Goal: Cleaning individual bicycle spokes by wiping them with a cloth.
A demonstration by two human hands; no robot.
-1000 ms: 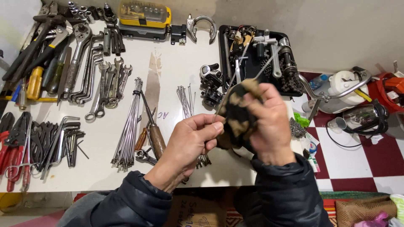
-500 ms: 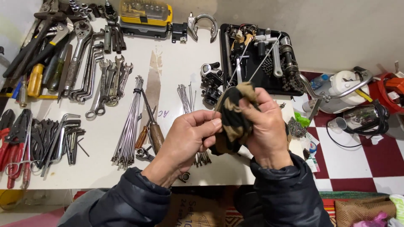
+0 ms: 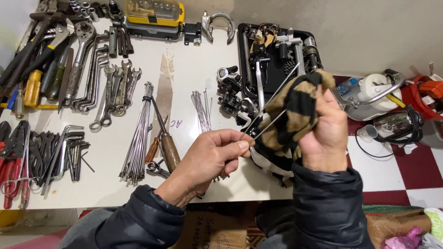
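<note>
- The left hand (image 3: pixel 207 161) pinches thin metal spokes (image 3: pixel 272 108) with closed fingertips, above the table's (image 3: pixel 194 74) front edge.
- The right hand (image 3: pixel 325 133) grips a striped cloth (image 3: pixel 288 115) around them.
- The spokes may bend if the cloth pulls sideways.

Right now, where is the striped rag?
In the head view the striped rag is right of centre, bunched in the right hand around thin spokes pinched by the left hand, just below the black parts tray.

Left hand (image 3: pixel 210 159): yours, palm turned up, thumb and forefinger pinched shut at the fingertips (image 3: pixel 241 145).
Right hand (image 3: pixel 323 131): raised higher, back toward you, fingers curled in a closed fist-grip.
Forearms: both in dark padded jacket sleeves (image 3: pixel 323 207), angled inward.
</note>
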